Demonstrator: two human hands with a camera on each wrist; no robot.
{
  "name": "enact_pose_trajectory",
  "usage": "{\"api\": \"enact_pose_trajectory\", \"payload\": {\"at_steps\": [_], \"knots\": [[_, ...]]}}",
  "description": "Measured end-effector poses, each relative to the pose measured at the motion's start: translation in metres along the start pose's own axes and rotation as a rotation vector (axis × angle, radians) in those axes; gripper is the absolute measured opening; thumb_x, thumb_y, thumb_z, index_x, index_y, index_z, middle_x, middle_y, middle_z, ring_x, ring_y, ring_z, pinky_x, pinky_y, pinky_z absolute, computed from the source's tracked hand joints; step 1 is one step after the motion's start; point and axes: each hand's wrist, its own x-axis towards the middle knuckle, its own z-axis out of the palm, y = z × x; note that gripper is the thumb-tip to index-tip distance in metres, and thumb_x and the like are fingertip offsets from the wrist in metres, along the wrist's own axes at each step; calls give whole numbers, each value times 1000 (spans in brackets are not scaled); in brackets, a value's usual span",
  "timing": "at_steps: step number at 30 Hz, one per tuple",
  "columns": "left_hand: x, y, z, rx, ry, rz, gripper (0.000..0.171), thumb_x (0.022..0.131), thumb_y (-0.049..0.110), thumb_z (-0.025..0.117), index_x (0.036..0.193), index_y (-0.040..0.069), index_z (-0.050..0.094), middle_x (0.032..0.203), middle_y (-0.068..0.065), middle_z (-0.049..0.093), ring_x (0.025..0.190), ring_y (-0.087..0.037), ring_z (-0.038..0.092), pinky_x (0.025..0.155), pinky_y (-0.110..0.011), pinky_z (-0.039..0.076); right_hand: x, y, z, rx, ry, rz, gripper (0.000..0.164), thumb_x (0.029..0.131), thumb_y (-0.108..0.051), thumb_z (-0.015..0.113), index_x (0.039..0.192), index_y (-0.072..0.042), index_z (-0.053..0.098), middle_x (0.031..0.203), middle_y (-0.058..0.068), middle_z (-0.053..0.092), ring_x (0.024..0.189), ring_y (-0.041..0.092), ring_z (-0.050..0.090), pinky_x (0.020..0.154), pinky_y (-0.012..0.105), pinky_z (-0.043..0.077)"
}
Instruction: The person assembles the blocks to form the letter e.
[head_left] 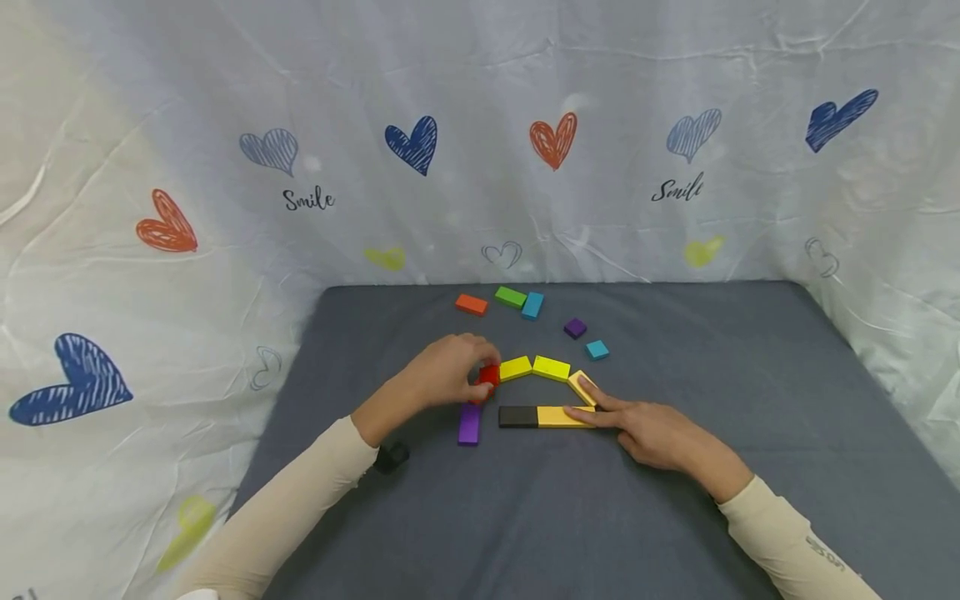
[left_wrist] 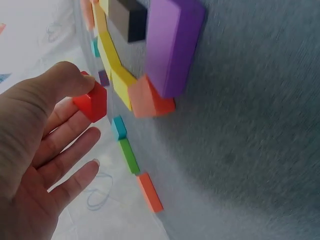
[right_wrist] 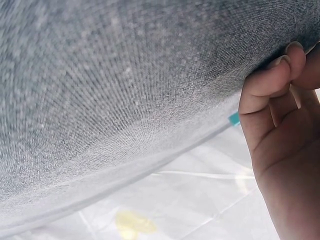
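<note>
My left hand (head_left: 450, 371) pinches a small red block (left_wrist: 92, 102) between thumb and index finger, the other fingers spread loosely. In the left wrist view the red block is held apart from an orange-red block (left_wrist: 147, 100) that touches a standing-out purple block (left_wrist: 172, 45). Two yellow blocks (head_left: 552, 368) continue the arc to the right. Two straight fingers of my right hand (head_left: 652, 429) touch a light orange block (head_left: 581, 387) and a yellow-orange block (head_left: 562, 417), which adjoins a black block (head_left: 517, 417). In the right wrist view those blocks are hidden.
Farther back lie an orange block (head_left: 472, 305), a green block (head_left: 511, 297) touching a blue block (head_left: 532, 306), a small dark purple block (head_left: 575, 327) and a small light-blue block (head_left: 597, 350). A black object (head_left: 392, 457) shows beside the left forearm. A white curtain (head_left: 480, 167) hangs behind the grey cloth.
</note>
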Motion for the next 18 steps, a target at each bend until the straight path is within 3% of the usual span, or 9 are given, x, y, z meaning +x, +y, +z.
{"api": "enact_pose_trajectory", "payload": {"at_steps": [7, 13, 18], "knots": [[-11, 9, 10, -17, -30, 32, 33, 93, 27, 79, 124, 16, 75, 115, 2, 69, 98, -14, 59, 90, -31, 56, 0, 0, 0, 1, 7, -10, 86, 96, 8, 61, 163, -43, 40, 176, 1, 21, 60, 7, 44, 47, 23, 29], [-13, 11, 21, 61, -16, 80, 28, 92, 29, 79, 118, 18, 77, 108, 4, 69, 92, -13, 59, 92, -36, 53, 0, 0, 1, -2, 12, -8, 87, 95, 7, 61, 162, -44, 41, 176, 1, 21, 61, 6, 43, 47, 23, 28], [-17, 16, 27, 126, -24, 70, 28, 92, 34, 79, 118, 22, 77, 110, 5, 71, 101, -15, 64, 107, -47, 46, -1, 1, 1, -6, 8, -8, 87, 96, 7, 62, 163, -43, 40, 177, 1, 19, 57, 6, 40, 47, 23, 29]]}}
